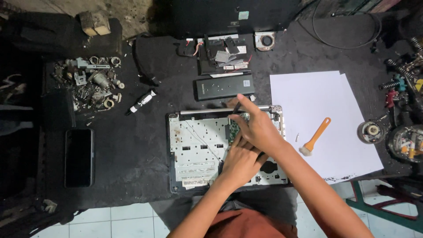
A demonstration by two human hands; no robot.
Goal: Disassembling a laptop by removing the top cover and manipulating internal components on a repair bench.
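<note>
An opened laptop base (196,150) lies on the dark table, its pale inner frame and a green circuit board (233,128) exposed. My right hand (257,125) reaches over the board, fingers closed on a thin dark tool (236,107) whose tip points at the hinge bar. My left hand (240,161) rests on the base just below, its fingers touching the right hand and the board area. What lies under the hands is hidden.
A black battery pack (224,87) and removed parts (224,57) lie behind the laptop, with a small fan (265,41). White paper sheets (321,119) carry an orange-handled brush (316,136). A phone (79,157), a marker (142,102) and a scrap pile (92,83) sit left.
</note>
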